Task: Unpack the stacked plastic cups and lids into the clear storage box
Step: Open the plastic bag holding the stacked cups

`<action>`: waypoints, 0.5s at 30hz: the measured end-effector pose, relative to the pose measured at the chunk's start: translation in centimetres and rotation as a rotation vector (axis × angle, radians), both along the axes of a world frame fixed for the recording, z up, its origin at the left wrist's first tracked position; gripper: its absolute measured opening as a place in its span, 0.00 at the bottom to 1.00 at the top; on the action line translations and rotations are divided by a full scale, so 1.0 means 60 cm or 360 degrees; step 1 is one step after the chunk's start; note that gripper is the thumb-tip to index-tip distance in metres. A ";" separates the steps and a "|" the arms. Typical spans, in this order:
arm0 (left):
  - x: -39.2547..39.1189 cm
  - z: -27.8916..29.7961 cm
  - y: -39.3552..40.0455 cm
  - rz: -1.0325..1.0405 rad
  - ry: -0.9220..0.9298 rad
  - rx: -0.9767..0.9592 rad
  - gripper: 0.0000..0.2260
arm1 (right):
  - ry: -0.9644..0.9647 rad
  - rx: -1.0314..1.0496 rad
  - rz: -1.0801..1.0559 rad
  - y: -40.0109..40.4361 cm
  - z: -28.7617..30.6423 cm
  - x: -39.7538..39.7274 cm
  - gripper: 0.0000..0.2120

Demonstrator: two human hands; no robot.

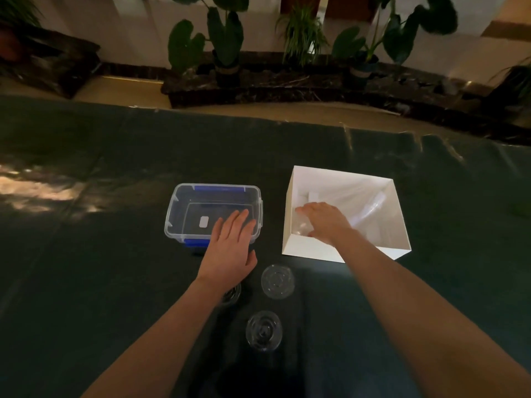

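Stacked cups (370,208): inside white box (344,251), bagged, approx. Right hand (324,219) reaches in; grip cannot be told. Left hand (230,248) flat, holding nothing, over clear storage box (172,222) corner. Step: extraction. Next: lift stack out, transfer to storage box.

Clear storage box (178,208): rectangular, transparent, blue latches at far and near ends; upright and lidless on dark table covering, left of centre; small white label on floor; otherwise holding nothing visible.

Clear plastic lid (278,281): round, ribbed, lying flat on covering, near side of box and to its right.

Second clear lid (263,330): round, ringed, flat on covering, nearer than first, apart from it.

Third clear piece (233,293): partly hidden beneath left wrist, just left of first lid; lid or cup not determinable.

Stacked clear cups (373,203): faint, lying tilted inside white open container on right; count not determinable.
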State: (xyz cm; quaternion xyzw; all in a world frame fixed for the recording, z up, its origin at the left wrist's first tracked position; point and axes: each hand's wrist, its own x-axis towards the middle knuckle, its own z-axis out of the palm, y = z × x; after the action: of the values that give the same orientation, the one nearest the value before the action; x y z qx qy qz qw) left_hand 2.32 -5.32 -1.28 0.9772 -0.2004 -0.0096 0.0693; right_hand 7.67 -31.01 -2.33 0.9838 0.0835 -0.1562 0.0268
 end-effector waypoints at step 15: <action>-0.016 -0.025 -0.016 -0.0026 0.0138 -0.0017 0.30 | 0.0075 0.0065 0.0109 -0.013 -0.064 0.045 0.34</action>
State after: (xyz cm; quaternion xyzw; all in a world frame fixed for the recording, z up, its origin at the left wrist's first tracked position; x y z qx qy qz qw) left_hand 1.35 -6.30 -2.76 0.9738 -0.2052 -0.0514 0.0832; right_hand 10.36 -31.80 -6.16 0.9768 0.1209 -0.1765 0.0101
